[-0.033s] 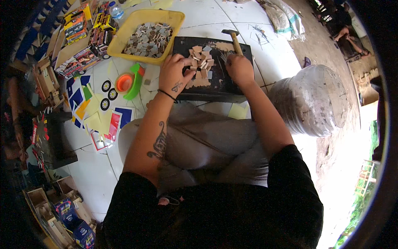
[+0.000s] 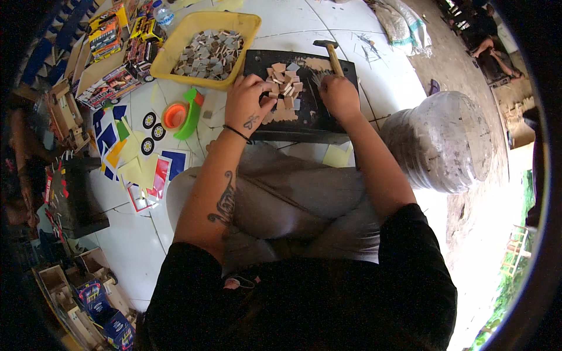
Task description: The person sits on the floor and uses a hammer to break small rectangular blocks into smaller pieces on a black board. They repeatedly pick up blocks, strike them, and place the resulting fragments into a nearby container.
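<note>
My left hand [image 2: 249, 99] is at the left side of a black block [image 2: 310, 126], its thumb and fingers curled together beside a small heap of thin wooden squares [image 2: 288, 88]. Whatever lies between those fingertips is too small to name. My right hand [image 2: 339, 98] is closed around the lower handle of a hammer [image 2: 334, 60], whose head points away from me. Its fingertips reach a bunch of thin nails [image 2: 318, 78] on the block. Tan, ragged-edged patches [image 2: 280, 117] show on the block's top.
Behind my left hand stands a yellow tub [image 2: 249, 26] of small squares. Left of it are a green-and-orange tape dispenser [image 2: 190, 120], toy wheels [image 2: 153, 131], coloured sheets [image 2: 134, 167] and boxed toy trucks [image 2: 108, 82]. A large clear plastic container [image 2: 436, 140] stands right; loose nails [image 2: 369, 50] lie beyond.
</note>
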Tool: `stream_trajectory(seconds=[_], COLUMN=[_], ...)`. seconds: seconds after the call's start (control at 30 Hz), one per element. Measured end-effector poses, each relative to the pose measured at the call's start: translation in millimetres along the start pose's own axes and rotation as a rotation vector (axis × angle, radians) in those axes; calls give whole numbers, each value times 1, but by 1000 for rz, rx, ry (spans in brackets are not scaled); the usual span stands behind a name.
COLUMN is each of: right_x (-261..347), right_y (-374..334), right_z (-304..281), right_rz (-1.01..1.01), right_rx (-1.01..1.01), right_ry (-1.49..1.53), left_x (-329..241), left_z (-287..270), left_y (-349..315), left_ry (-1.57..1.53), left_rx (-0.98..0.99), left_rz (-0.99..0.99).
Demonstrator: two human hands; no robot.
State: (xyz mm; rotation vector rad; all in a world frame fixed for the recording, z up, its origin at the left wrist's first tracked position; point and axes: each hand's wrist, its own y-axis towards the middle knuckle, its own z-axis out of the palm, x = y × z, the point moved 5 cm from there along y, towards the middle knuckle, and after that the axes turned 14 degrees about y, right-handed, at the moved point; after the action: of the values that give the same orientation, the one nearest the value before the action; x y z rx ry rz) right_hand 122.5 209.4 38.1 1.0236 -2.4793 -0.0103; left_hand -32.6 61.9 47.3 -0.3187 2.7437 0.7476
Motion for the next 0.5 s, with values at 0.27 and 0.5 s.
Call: stream_trajectory(seconds=[0.27, 0.5], right_x=[-6, 2], right_y=[-3, -53], right_z=[-41, -40], right_rz=[148, 330], right_rx=[-120, -82], right_ry=[594, 1201], left_x=[-10, -34], left_z=[-4, 8], left_y=[9, -2], left_ry=[-201, -590], left_rx=[68, 198], left_rz=[-29, -131])
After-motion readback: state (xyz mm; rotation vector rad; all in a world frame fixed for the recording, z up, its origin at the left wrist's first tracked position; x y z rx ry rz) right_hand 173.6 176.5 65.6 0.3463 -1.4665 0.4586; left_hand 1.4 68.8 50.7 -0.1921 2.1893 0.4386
